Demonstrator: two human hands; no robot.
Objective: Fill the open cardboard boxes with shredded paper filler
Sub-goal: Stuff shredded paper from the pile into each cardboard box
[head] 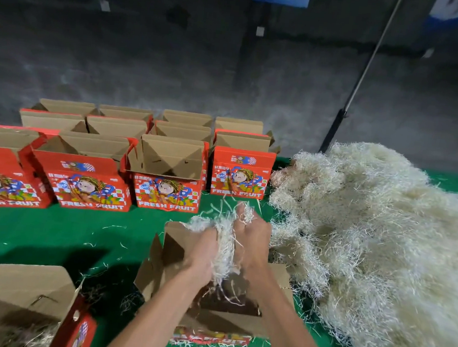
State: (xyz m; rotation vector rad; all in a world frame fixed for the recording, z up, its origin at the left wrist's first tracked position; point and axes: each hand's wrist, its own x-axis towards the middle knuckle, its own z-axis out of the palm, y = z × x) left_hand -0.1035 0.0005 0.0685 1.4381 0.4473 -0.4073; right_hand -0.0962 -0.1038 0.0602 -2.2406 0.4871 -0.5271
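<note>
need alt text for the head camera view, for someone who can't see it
Two bare hands, left hand and right hand, hold a clump of shredded paper above an open cardboard box on a green table. A large filler pile lies right; empty red fruit boxes stand behind.

- Both bare forearms are extended forward from the lower edge, converging toward the centre.
- Left hand (206, 250): held back-up, fingers curled closed in a grip.
- Right hand (252, 237): set close beside it, fingers likewise curled closed.
</note>
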